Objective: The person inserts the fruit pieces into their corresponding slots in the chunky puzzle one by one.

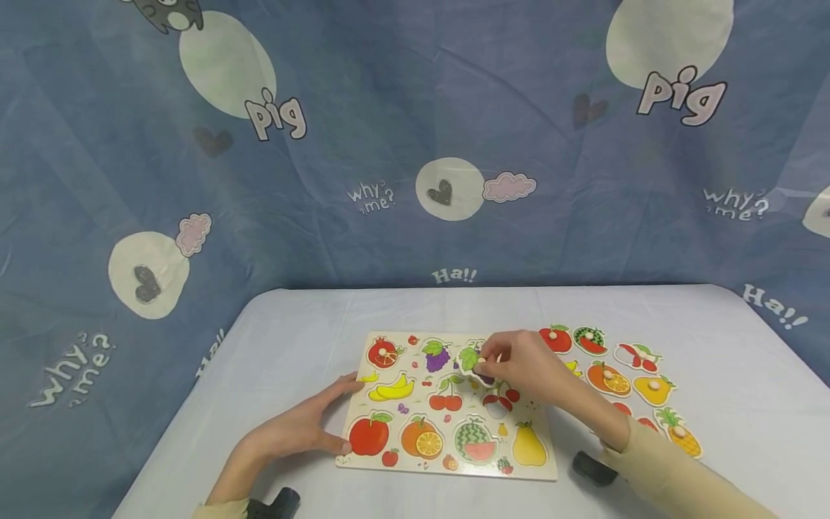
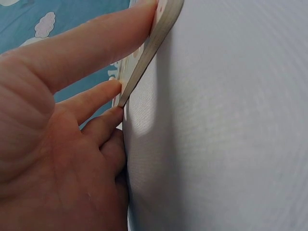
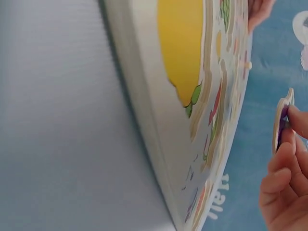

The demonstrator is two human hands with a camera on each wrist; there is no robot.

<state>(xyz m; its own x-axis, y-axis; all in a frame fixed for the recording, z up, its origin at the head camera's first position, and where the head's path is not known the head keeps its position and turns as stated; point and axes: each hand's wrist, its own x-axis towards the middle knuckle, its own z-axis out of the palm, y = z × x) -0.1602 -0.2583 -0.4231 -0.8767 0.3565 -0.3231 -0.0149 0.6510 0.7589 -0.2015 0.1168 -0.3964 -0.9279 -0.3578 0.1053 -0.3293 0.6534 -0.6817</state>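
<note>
A wooden fruit puzzle board (image 1: 447,468) lies flat on the table. My left hand (image 1: 295,429) rests at the board's left side, thumb on the near corner and fingers at the edge; its fingers look fairly straight in the left wrist view. My right hand (image 1: 528,364) pinches a grape puzzle piece (image 1: 468,359) between thumb and fingers. That piece is tilted and held above the board's top right, beside the printed purple grapes (image 1: 437,357). In the right wrist view the grape piece (image 3: 278,127) is clearly raised off the board.
Several knobbed fruit pieces lie on the white table (image 1: 311,324) right of the board, among them an orange piece (image 1: 608,378), a watermelon piece (image 1: 590,340) and a pineapple piece (image 1: 679,432). The right forearm hides some. A patterned blue cloth (image 1: 389,245) hangs behind.
</note>
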